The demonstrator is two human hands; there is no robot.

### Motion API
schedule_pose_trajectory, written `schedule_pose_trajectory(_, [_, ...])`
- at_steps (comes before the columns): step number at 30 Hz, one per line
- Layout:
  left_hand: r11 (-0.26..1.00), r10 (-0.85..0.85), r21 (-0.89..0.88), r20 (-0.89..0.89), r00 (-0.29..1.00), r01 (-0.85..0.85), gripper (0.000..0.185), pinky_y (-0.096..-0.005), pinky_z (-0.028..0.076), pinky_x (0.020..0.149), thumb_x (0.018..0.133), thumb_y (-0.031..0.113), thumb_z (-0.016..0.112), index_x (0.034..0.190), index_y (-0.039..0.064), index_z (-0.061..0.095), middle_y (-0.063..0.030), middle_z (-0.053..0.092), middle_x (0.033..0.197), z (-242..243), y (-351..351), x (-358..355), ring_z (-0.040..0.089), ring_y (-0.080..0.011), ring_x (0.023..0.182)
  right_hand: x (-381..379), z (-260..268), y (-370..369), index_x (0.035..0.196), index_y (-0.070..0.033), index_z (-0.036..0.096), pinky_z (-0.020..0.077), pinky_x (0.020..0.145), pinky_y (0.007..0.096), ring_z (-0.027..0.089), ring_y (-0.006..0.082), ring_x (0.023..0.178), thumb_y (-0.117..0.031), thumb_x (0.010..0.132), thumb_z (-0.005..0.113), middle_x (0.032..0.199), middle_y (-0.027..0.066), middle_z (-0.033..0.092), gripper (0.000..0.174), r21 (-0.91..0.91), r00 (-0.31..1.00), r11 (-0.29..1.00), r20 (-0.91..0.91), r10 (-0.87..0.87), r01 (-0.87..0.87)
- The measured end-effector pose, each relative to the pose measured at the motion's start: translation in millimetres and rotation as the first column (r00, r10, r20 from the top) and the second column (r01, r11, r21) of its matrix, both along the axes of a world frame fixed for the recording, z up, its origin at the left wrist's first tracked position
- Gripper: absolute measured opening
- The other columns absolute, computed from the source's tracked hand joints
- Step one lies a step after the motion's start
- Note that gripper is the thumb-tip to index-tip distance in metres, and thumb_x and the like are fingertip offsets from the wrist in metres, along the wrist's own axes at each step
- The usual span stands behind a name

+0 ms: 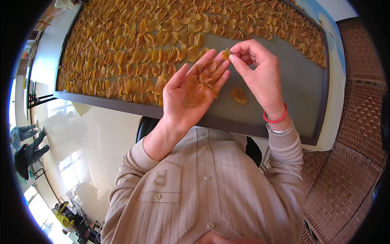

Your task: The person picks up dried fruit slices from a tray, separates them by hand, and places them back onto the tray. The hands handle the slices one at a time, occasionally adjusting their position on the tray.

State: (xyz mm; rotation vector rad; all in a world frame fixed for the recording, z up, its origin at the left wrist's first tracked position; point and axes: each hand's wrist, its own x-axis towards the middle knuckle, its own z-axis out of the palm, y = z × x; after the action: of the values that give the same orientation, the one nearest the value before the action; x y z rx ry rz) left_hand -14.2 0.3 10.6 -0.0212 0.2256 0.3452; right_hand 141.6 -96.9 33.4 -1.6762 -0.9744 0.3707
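Palm up, my left hand [179, 100] cradles several thin, dried amber slices [201, 84], its fingers spread under them. Thumb and forefinger of my right hand [259, 70] pinch one small amber slice [226, 54] at the left fingertips. Both hands are above a large dark-framed tray [298, 94] with a grey-green surface. Rows of the same curled slices [128, 58] cover its left and far parts. A single slice [239, 95] lies apart on the tray, below my right hand.
A patterned cloth [338, 100] shows past the tray's right edge. Brown woven screen panels [344, 180] stand at the right. A black chair [143, 123] is partly visible behind the tray's near edge. Other people [29, 149] are in the distance at left on the glossy floor [100, 137].
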Motion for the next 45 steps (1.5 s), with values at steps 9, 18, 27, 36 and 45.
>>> schedule_pose_trajectory(9, [0.997,-0.016,-0.071,0.012,1.000,0.017,0.058,-0.0459,0.024,0.128,0.110,0.035,0.033,0.152,-0.005,0.042,-0.0184,0.050,0.151,0,0,-3,0.040,-0.0348,0.147,-5,5,-2,0.105,0.001,0.068,0.0547,0.078,0.0227,0.065,0.0068,0.083,0.003,0.094,0.070,0.094,0.0007,0.070,0.011,-0.063,0.998,0.996,0.033,0.061,-0.058])
schedule_pose_trajectory(18, [0.994,-0.026,-0.107,-0.033,0.999,0.023,0.058,-0.0452,0.027,0.128,0.110,0.036,0.034,0.152,-0.003,0.042,-0.0187,0.049,0.152,4,1,-3,0.042,-0.0324,0.145,-16,6,3,0.097,0.000,0.069,0.0547,0.065,0.0244,0.067,0.0097,0.071,0.004,0.089,0.072,0.082,0.0044,0.072,0.010,0.003,0.993,0.997,0.085,0.081,-0.082])
schedule_pose_trajectory(27, [0.999,0.006,-0.047,0.047,0.999,-0.004,0.058,-0.0445,0.028,0.127,0.109,0.035,0.036,0.151,-0.006,0.042,-0.0234,0.042,0.157,-1,1,-3,0.039,-0.0355,0.148,2,-3,4,0.101,-0.001,0.068,0.0540,0.066,0.0236,0.064,0.0074,0.073,0.003,0.091,0.070,0.085,0.0014,0.070,0.011,0.035,1.000,0.999,0.009,0.005,-0.005])
schedule_pose_trajectory(36, [0.998,-0.014,-0.064,0.049,0.999,0.017,0.059,-0.0440,0.024,0.128,0.109,0.034,0.037,0.152,-0.006,0.040,-0.0233,0.038,0.161,4,2,-12,0.034,-0.0359,0.151,21,-6,14,0.107,-0.001,0.067,0.0518,0.075,0.0207,0.061,0.0041,0.081,-0.002,0.096,0.068,0.093,-0.0012,0.068,0.010,-0.140,1.000,0.990,0.003,-0.011,0.011])
schedule_pose_trajectory(45, [0.994,0.095,-0.071,0.106,0.990,-0.088,0.061,-0.0458,0.019,0.130,0.107,0.028,0.041,0.157,-0.006,0.030,-0.0243,0.029,0.165,0,16,-16,0.025,-0.0380,0.155,15,-9,31,0.111,-0.001,0.074,0.0531,0.068,0.0227,0.061,0.0057,0.072,0.000,0.091,0.067,0.083,-0.0001,0.069,0.021,-0.073,0.998,0.996,-0.016,0.054,-0.055])
